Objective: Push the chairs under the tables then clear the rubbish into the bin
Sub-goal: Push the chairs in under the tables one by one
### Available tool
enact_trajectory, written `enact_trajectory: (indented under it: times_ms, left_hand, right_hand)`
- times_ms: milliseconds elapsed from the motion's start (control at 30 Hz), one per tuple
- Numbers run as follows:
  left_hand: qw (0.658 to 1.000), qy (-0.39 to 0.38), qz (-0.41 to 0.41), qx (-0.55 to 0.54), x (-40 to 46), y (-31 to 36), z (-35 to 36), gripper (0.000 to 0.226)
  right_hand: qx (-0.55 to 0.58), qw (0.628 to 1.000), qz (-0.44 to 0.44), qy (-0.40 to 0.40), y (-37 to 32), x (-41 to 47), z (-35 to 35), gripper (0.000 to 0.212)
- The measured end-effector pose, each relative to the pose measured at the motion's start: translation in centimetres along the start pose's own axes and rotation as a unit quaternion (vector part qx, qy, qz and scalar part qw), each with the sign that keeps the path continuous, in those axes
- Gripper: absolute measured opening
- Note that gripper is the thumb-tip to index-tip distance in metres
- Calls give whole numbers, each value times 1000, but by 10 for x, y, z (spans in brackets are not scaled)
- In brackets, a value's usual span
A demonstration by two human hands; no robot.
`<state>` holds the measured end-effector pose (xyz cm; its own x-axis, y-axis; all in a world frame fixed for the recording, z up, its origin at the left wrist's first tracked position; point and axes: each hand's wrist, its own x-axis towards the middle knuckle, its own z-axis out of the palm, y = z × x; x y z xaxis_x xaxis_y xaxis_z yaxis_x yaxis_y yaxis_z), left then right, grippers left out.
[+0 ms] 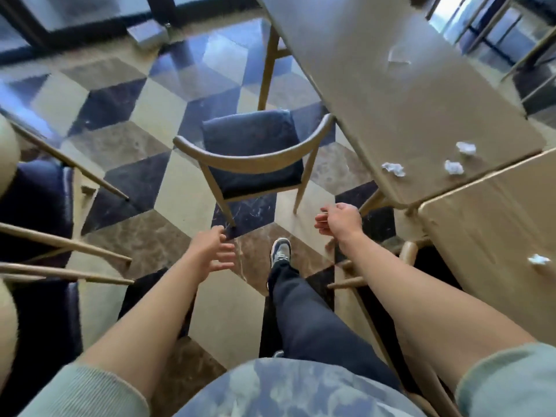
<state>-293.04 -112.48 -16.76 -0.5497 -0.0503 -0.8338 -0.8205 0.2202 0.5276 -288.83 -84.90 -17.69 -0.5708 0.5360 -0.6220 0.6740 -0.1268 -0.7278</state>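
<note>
Chair w/ curved wooden backrest & dark blue seat cushion (251, 152) stands pulled out off the left edge of the long beige table (406, 94), backrest arc running crosswise, straight ahead of both hands. Left hand (210, 251) and right hand (340, 221) both empty, fingers loosely spread/curled, short of the backrest; right looks slightly nearer.

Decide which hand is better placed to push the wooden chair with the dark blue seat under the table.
Probably the right hand: it hovers open nearer the wooden chair's curved backrest and the pale table. The left hand sits lower and farther back.
</note>
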Motion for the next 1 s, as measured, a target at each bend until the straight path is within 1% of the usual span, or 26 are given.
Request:
enact_trajectory:
  times_ms: [33, 100, 133, 167, 233, 267, 300, 400, 467, 500, 600, 667, 700, 733, 800, 833, 867, 900, 967, 1000]
  left_hand:
    - [1000, 8, -9, -18, 14, 12, -7, 51]
    - [997, 25, -28, -63, 54, 56, -16, 62]
    - [995, 36, -32, -84, 66, 72, -19, 67]
    - [993, 44, -39, -102, 85, 96, -20, 71]
    - [987, 64, -59, -136, 122, 142, -18, 78]
    - [984, 76, -67, -146, 138, 163, -16, 79]
    - [982, 87, -82, -143, 154, 184, -13, 77]
    - [978, 89, -146, -118, 174, 232, 3, 59]
    - [978, 101, -154, -99, 179, 249, 15, 39]
    - [976, 120, -157, -92, 184, 251, 18, 34]
    - [965, 210, -146, -56, 197, 249, 19, 40]
    - [963, 240, -122, -18, 200, 253, 16, 33]
    - [964, 240, -114, -12, 202, 259, 13, 29]
    - [966, 235, -104, 7, 208, 265, 11, 30]
    - [972, 213, -75, 61, 222, 288, 13, 43]
    - [975, 197, -50, 83, 231, 299, 16, 45]
    - [978, 181, -27, 101, 238, 310, 21, 42]
    - [980, 161, -10, 119, 245, 318, 27, 33]
    - [983, 93, 15, 155, 252, 337, 46, 12]
    - [982, 54, 26, 177, 254, 346, 57, 12]
  right_hand:
    - [5, 1000, -1, 2, -15, 16, 10, 24]
    - [4, 1000, 7, 2, -54, 72, 38, 24]
    - [7, 1000, 10, 4, -68, 89, 47, 27]
    - [13, 1000, 16, 11, -86, 119, 60, 37]
    - [9, 998, 54, 30, -118, 174, 79, 71]
    - [10, 996, 88, 35, -129, 196, 85, 83]
    - [15, 991, 123, 42, -138, 217, 90, 88]
    - [13, 978, 200, 53, -156, 246, 93, 77]
    - [-3, 973, 224, 58, -157, 249, 91, 73]
    - [-4, 972, 228, 62, -157, 251, 90, 70]
    - [6, 972, 221, 76, -160, 245, 91, 65]
    - [22, 969, 226, 96, -159, 240, 96, 64]
    - [31, 967, 229, 106, -158, 237, 99, 63]
    - [46, 964, 233, 116, -158, 233, 100, 63]
    - [87, 956, 241, 141, -155, 225, 101, 64]
    - [111, 950, 246, 156, -152, 222, 101, 66]
    - [136, 942, 256, 171, -147, 218, 100, 70]
    - [161, 931, 267, 187, -141, 214, 99, 75]
    - [213, 904, 292, 228, -130, 205, 96, 86]
    - [239, 889, 303, 248, -124, 202, 94, 92]
